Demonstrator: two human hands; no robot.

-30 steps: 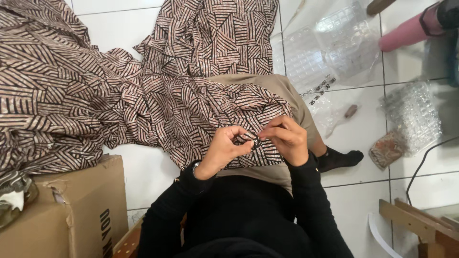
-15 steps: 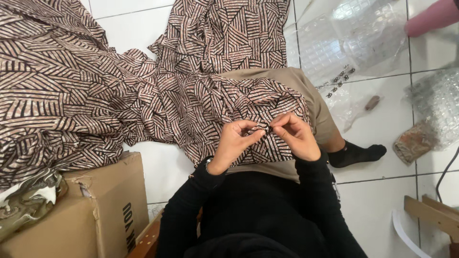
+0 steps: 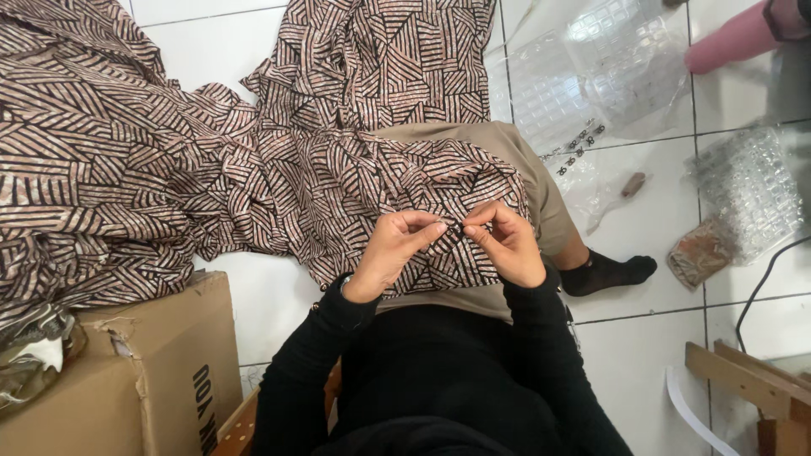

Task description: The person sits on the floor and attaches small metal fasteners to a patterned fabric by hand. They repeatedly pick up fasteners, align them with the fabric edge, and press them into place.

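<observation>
Fabric (image 3: 253, 169) fills most of what we see from the head camera: a long patterned cloth, brown with black and cream stripes, spread over the white tiled floor (image 3: 253, 312) and drawn up across our lap. Both our hands meet at its near edge. The left hand (image 3: 393, 253) has its fingertips pressed together, pinching a small fold of the cloth; the right hand (image 3: 503, 245) pinches the same spot from the other side, so the two sets of fingertips touch. Whether something thin lies between them we cannot tell.

Against the pictures from a second and half a second ago, our hands hold the same pinch at the same place on the cloth. The view has drifted, so the cardboard box (image 3: 144, 371) at lower left and the sheets of bubble wrap (image 3: 591, 76) at upper right sit a little differently in the frame. The cloth lies as it did. We judge that the fine work at this one point on the edge goes on, with no shift along the fabric.

A foot in a black sock (image 3: 608, 272) rests on the tiles just right of the lap, and wooden slats (image 3: 743, 384) show at lower right.
</observation>
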